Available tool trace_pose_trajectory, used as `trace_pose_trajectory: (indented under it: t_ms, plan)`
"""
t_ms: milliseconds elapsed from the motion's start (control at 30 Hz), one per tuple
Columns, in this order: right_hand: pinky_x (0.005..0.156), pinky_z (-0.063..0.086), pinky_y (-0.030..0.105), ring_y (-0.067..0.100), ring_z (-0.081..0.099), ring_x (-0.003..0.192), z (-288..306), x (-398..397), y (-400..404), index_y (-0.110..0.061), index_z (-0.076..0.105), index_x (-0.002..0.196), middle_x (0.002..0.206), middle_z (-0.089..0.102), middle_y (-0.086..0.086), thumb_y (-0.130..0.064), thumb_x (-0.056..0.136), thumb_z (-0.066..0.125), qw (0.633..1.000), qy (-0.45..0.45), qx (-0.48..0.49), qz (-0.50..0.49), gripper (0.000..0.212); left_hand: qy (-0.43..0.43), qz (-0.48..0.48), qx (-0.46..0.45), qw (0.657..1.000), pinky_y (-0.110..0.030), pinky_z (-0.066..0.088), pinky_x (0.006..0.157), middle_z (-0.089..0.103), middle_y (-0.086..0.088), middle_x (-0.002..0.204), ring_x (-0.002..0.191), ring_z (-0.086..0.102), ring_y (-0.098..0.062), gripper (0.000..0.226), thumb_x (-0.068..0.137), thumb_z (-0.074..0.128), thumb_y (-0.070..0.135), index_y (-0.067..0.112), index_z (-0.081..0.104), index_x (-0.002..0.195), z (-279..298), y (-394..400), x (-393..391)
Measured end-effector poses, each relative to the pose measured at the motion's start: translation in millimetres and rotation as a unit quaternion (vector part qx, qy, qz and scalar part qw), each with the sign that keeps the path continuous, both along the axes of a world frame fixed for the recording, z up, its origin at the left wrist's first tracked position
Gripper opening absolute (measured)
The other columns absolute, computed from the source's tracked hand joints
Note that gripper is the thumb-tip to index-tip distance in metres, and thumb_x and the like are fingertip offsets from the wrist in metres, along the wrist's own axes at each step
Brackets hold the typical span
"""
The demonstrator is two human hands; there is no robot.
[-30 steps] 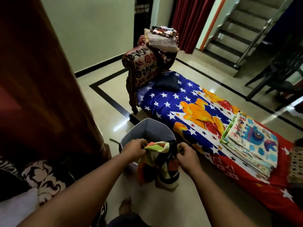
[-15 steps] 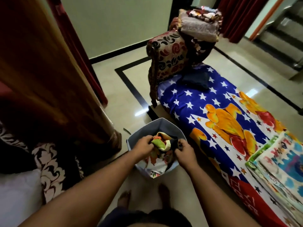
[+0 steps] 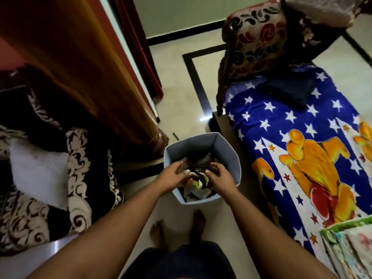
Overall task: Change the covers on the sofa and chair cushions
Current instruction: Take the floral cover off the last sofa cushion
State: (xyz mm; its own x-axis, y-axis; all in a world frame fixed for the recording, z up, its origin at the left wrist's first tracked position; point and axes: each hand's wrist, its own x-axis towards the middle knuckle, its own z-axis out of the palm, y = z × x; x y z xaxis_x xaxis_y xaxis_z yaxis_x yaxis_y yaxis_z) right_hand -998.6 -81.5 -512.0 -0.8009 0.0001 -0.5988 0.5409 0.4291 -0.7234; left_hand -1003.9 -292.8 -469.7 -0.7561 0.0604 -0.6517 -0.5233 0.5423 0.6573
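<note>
While your two hands are down in the mouth of the grey fabric bin (image 3: 203,146), you look to be at the disposal step: pushing a removed cover (image 3: 194,184) into it. Your left hand (image 3: 174,175) and right hand (image 3: 218,177) sit side by side over the crumpled, multicoloured cloth, fingers curled down into it; whether they are gripping it or only pressing it down cannot be told from this angle. The cover lies inside the bin, which stands on the floor just ahead of your bare feet, between the dark patterned sofa (image 3: 80,178) on the left and the daybed (image 3: 302,137) on the right.

Next, I'd judge, you need to let the cloth go, lift both hands clear of the rim, and turn right and near to the folded stack of fresh covers (image 3: 350,248) lying on the daybed's star-printed sheet.

By count: one bin, one white bare cushion (image 3: 38,172) on the sofa, one dark cushion (image 3: 287,91) far up the daybed, one stack of folded covers, layers too blurred to number.
</note>
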Motion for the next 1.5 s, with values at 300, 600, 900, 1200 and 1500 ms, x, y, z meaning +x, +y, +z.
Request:
trace_pose_trajectory:
  t_ms: [300,600,900,1200,1500]
  plan:
    - [0.106,0.048,0.040,0.013,0.056,0.120,46,1,-58,-0.029,0.051,0.139,0.134,0.059,-0.002,-0.021,0.099,0.059,0.994,0.037,-0.075,0.076,0.042,0.046,0.120,0.006,0.992,-0.039,0.042,0.112,0.045,-0.004,0.154,0.137,0.047,-0.019,0.066,0.096,0.063,0.043,0.021,0.037,0.153,42,-50,53]
    - [0.108,0.046,0.052,0.024,0.057,0.126,111,50,-197,-0.032,0.054,0.134,0.136,0.059,0.002,-0.027,0.093,0.059,0.965,0.079,-0.168,0.185,0.042,0.157,0.291,0.041,0.943,-0.031,0.039,0.110,0.039,0.001,0.157,0.143,0.039,-0.014,0.070,0.094,0.060,0.048,0.023,0.034,0.154,109,-155,166]
    - [0.097,0.046,0.027,0.016,0.054,0.125,194,172,-347,-0.022,0.050,0.141,0.137,0.055,-0.003,-0.027,0.102,0.058,0.911,0.135,-0.236,0.309,0.041,0.270,0.426,0.015,0.863,-0.027,0.042,0.105,0.048,-0.001,0.149,0.132,0.048,-0.012,0.086,0.080,0.064,0.062,0.018,0.041,0.150,183,-267,347]
    - [0.115,0.036,0.041,0.011,0.036,0.139,240,316,-475,-0.027,0.048,0.141,0.138,0.045,-0.009,-0.018,0.101,0.055,0.843,0.164,-0.253,0.446,0.042,0.324,0.531,-0.014,0.783,-0.016,0.044,0.093,0.050,0.002,0.146,0.131,0.050,-0.009,0.068,0.091,0.063,0.046,0.019,0.041,0.150,218,-353,528]
    - [0.105,0.043,0.033,0.013,0.049,0.129,246,382,-565,-0.023,0.047,0.141,0.138,0.052,0.000,-0.028,0.098,0.063,0.816,0.177,-0.233,0.499,0.046,0.335,0.599,-0.030,0.727,-0.014,0.042,0.096,0.045,-0.001,0.152,0.130,0.048,-0.009,0.064,0.098,0.062,0.036,0.012,0.039,0.152,224,-417,613]
